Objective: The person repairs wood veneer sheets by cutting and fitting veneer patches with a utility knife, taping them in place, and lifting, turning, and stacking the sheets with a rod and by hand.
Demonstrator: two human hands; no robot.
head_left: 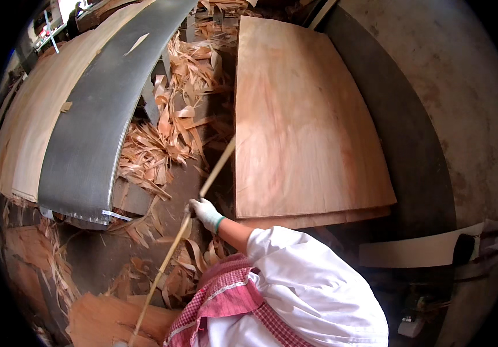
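We see the thin wooden stick (218, 168) slanting from the lower edge, left of centre, up to the middle of the frame, where its upper end meets or passes behind the left edge of the pale wood sheets (307, 127); we cannot tell which. The right hand (205, 214), in a white glove, has its fingers curled closed around the shaft near mid-frame. A pale sliver (120, 344) at the lower edge may be the left hand, but we cannot tell how its fingers stand. We judge the stick light and stiff, perhaps springy along its length, and not fragile in ordinary use. Its slight bumps and the glove should help against slipping, though a smooth stretch could still twist. We would grip it around the middle for balance, with a second hold lower down for control, clear of the curled wood strips (150, 144) at centre left.
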